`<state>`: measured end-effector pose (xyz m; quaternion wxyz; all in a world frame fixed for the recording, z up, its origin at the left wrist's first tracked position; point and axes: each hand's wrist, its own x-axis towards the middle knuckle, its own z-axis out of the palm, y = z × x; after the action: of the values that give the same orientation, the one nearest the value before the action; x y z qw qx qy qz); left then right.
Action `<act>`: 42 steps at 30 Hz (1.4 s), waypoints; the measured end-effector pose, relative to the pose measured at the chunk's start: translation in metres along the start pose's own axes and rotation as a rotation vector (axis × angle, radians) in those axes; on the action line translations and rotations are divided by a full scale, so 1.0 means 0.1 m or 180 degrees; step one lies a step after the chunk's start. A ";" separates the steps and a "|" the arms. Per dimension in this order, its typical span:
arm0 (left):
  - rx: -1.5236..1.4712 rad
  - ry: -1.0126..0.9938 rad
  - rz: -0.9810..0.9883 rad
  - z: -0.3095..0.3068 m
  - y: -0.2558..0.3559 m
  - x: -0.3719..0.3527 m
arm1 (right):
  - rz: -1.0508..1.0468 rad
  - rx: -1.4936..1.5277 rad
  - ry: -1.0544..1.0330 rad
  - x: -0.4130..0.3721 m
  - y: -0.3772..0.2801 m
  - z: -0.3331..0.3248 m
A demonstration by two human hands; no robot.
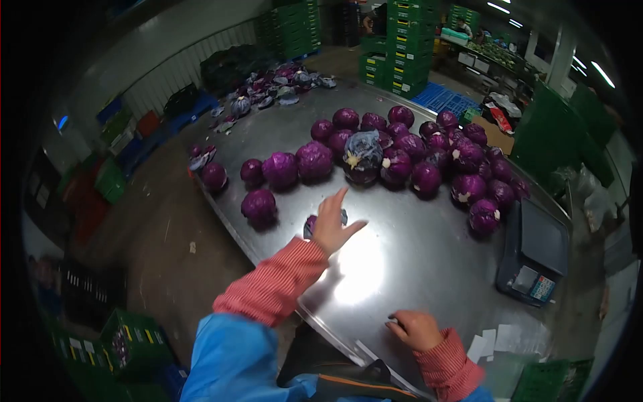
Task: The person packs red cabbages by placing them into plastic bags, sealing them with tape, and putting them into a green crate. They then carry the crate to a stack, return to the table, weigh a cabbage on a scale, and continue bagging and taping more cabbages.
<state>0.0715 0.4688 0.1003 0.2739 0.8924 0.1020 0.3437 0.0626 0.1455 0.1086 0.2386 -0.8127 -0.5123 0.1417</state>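
My left hand point(335, 226) reaches over the metal table point(429, 254) with thumb and fingers spread, holding nothing. Partly hidden beneath it lies a purple cabbage leaf point(309, 226). Just beyond the fingertips sits a red cabbage with loose bluish outer leaves point(362, 155). Bare purple heads, such as one red cabbage point(315, 161), stand beside it. My right hand point(418, 329) is low over the near side of the table, fingers curled. A small dark bit shows at its fingertips, too small to name.
Several red cabbages point(467, 155) crowd the right side, next to a weighing scale point(534, 244). Stripped leaves point(274, 87) are heaped at the far left corner. White paper pieces point(487, 342) lie at the near right. Green crates point(410, 50) are stacked beyond the table.
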 end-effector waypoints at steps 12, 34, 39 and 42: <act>0.0685 -0.1412 -0.0262 0.79 -1.29 2.31 | 0.1843 0.0543 0.0327 1.35 -0.16 0.71; -0.2350 -0.1375 -0.1688 0.65 -4.43 3.79 | 0.1148 -0.1785 0.1051 6.77 1.68 -1.13; -0.3006 -0.2273 -0.1283 1.36 -4.61 4.14 | 0.1404 -0.1830 -0.0219 7.28 2.08 -1.03; -0.3191 -0.2760 -0.1493 1.24 -4.40 4.13 | 0.1574 -0.0308 -0.0370 7.32 2.39 -1.02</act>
<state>0.4644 0.9349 0.0082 0.7351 0.6697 0.0027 -0.1056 0.6124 0.6933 0.0779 0.1277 -0.9142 -0.3172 0.2175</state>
